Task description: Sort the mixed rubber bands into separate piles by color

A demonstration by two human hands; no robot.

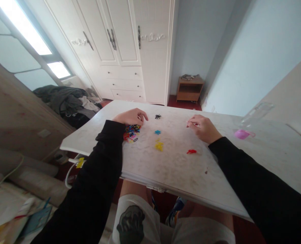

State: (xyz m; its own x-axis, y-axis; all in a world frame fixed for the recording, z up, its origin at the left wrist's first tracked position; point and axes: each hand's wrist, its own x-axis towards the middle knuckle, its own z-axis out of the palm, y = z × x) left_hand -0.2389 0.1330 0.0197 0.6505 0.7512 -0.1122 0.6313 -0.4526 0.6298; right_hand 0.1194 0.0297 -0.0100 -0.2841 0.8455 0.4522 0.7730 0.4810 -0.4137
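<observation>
My left hand [132, 117] rests at the far edge of a mixed heap of small coloured rubber bands [132, 133], its fingers loosely bent and the index finger reaching out to the right. Over the right part of the table my right hand [202, 128] is closed in a pinch; what its fingertips hold, if anything, is too small to make out. Between the hands lie little piles sorted by colour: black bands [157, 116], blue bands [157, 132] and yellow bands [159, 145]. A red pile [191, 151] sits nearer me, just below my right hand.
The white table [165, 169] has a pink object [242, 134] and a clear plastic bottle [258, 113] at its right. Clothes [63, 101] are heaped beyond its left end. Behind stand a white wardrobe [125, 71] and a small wooden cabinet [189, 89].
</observation>
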